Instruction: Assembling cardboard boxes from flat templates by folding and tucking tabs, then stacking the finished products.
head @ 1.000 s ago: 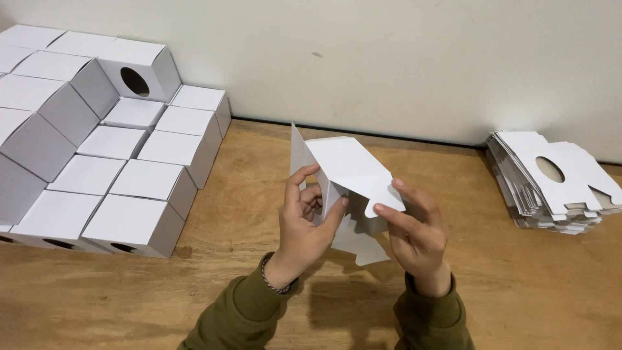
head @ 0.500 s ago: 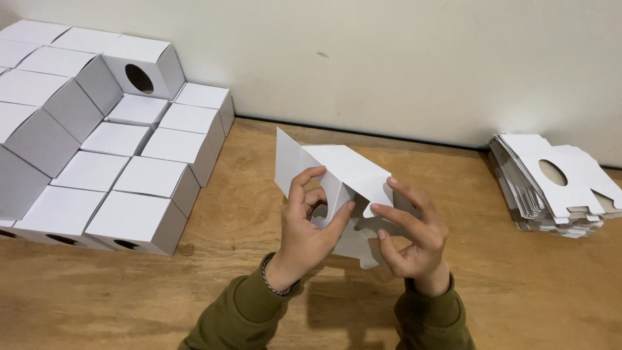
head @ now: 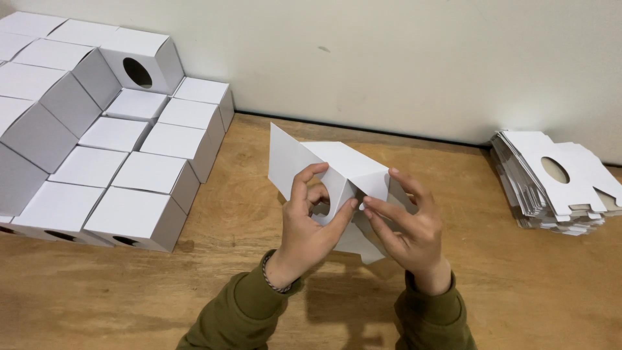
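Cardboard, white and half folded, makes up the box blank [head: 337,172] held in the air above the middle of the table, a round hole showing in the panel that faces the person. The left hand [head: 311,220] grips it from the near side, thumb and forefinger curled around the edge of that hole, the other fingers bent behind. The right hand [head: 405,223] pinches a flap at the blank's right side, fingers spread and only lightly bent, thumb tip close to the left thumb. Both arms wear olive green sleeves [head: 253,311], and a thin bracelet [head: 271,277] circles the left wrist.

Below lies a wooden table [head: 227,259] of warm brown grain, with the hands' shadow on it. At the left stand finished white boxes [head: 123,162], packed in rows and stacked higher toward the back. At the far right rests a stack of flat blanks [head: 551,185]. A plain pale wall [head: 389,58] meets the table's rear edge.
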